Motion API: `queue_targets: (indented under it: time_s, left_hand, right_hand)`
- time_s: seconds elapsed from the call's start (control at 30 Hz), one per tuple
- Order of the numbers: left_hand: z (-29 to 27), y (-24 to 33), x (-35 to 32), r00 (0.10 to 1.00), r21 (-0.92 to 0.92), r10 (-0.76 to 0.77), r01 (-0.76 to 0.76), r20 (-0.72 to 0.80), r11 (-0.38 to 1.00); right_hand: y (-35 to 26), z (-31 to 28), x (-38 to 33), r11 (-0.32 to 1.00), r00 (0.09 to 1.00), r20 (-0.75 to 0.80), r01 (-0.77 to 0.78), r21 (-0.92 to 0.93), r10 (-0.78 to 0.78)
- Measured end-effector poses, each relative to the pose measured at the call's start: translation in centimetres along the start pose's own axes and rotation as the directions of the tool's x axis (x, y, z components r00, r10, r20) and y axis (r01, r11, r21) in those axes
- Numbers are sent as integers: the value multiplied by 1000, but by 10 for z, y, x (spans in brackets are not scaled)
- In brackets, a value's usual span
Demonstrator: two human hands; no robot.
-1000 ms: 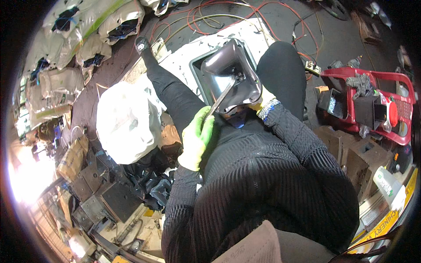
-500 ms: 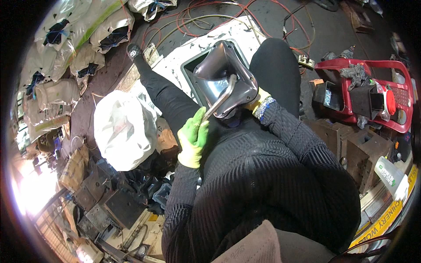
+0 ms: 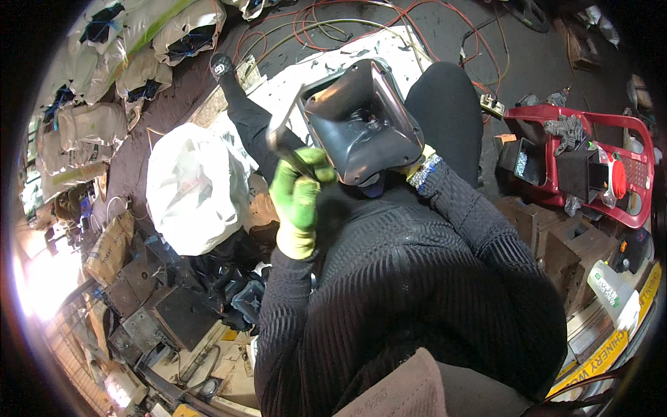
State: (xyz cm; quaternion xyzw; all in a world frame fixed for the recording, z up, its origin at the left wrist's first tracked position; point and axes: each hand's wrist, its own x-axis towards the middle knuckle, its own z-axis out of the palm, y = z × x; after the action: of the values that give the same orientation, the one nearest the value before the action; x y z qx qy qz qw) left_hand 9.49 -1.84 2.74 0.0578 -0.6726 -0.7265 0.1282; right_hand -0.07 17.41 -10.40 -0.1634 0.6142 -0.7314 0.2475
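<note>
My left hand (image 3: 300, 191), in a green and yellow glove, is closed round a bent metal rod (image 3: 279, 130). The rod points up and away, to the left of a dark glossy four-cornered part (image 3: 361, 128) and apart from it. This part has a sunken middle, small holes at its corners and rests tilted between my thighs. At its near right edge is my right hand (image 3: 419, 165), gloved in yellow and holding it; the fingers are hidden underneath. Behind the part, a grey bin (image 3: 313, 89) shows only a bit of its rim.
A white plastic bag (image 3: 194, 187) stands left of my leg. A white sheet (image 3: 347, 55) lies ahead, with red hoses (image 3: 306, 28) beyond. At right, a red plastic chair (image 3: 636, 125) bears dark boxes and a grey glove. Metal blocks (image 3: 573, 236) stand close to my right.
My left hand has drawn the rod out of the part's middle and swung it to the left, upright. The glossy part has shifted slightly right and turned a little.
</note>
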Motion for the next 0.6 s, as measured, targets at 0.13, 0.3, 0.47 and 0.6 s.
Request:
queue_targets:
  time_s: [0.13,0.3,0.47,0.6]
  left_hand:
    - [-1,53,44,994,-436,-29,71,102,897]
    - [20,85,68,915,-764,389,-174,107,621]
    - [64,25,74,994,-423,104,-76,45,903]
    - [50,13,65,976,-211,214,-215,-32,953]
  right_hand:
    - [-10,7,1,1000,1000,-8,6,-7,-6]
    - [-26,18,-3,1000,998,-53,27,-15,-28]
    - [-43,36,-13,998,993,-97,58,-39,-61]
    - [-53,38,-12,992,987,-132,79,-97,-91]
